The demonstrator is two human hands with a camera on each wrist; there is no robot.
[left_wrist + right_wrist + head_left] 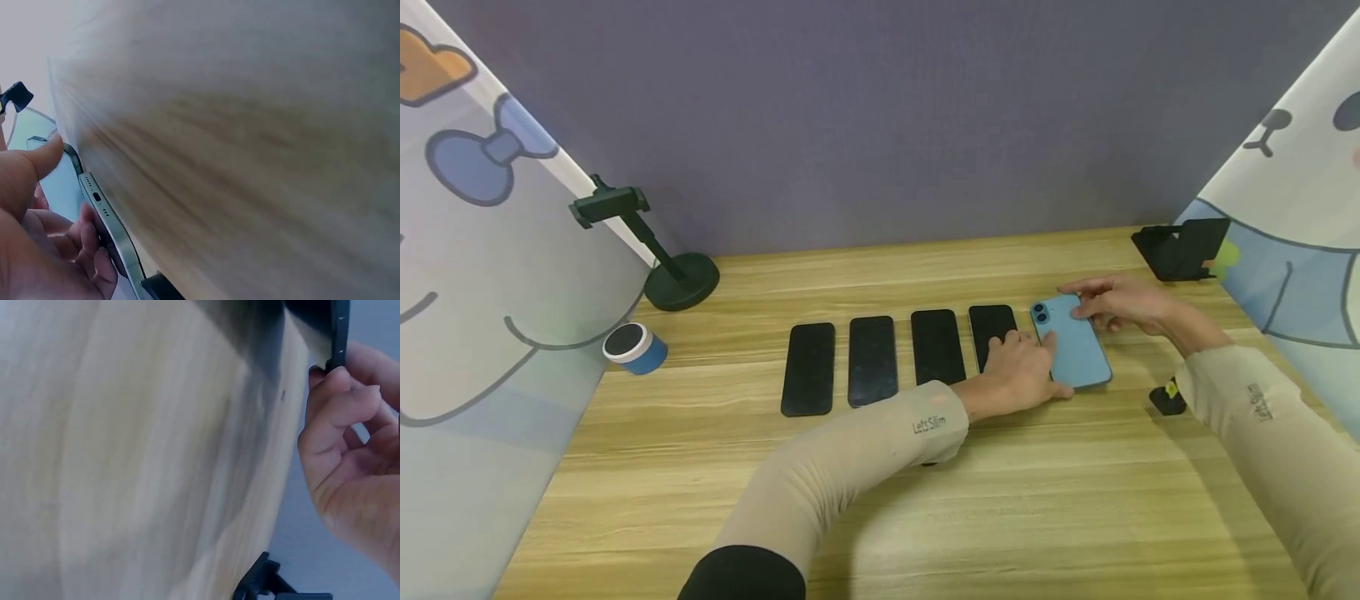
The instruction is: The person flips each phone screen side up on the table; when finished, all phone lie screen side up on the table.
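Note:
A light blue phone point(1078, 346) lies back up at the right end of a row of phones, its camera lenses at the upper left. My right hand point(1123, 304) pinches its right edge near the top; the right wrist view shows the fingertips at the phone's dark edge, with shadow on the wood below. My left hand point(1018, 371) holds its lower left, thumb at the bottom edge and index finger at the left side. The other left fingers rest over a black-screened phone point(991, 325), whose silver edge with a port shows in the left wrist view.
Three more black-screened phones point(808, 369) lie to the left, one partly behind the left sleeve. A dark phone stand point(681, 282) and a blue-and-white jar point(643, 350) stand at the left. At the right are a black folding stand point(1183, 250) and a small black object point(1167, 400).

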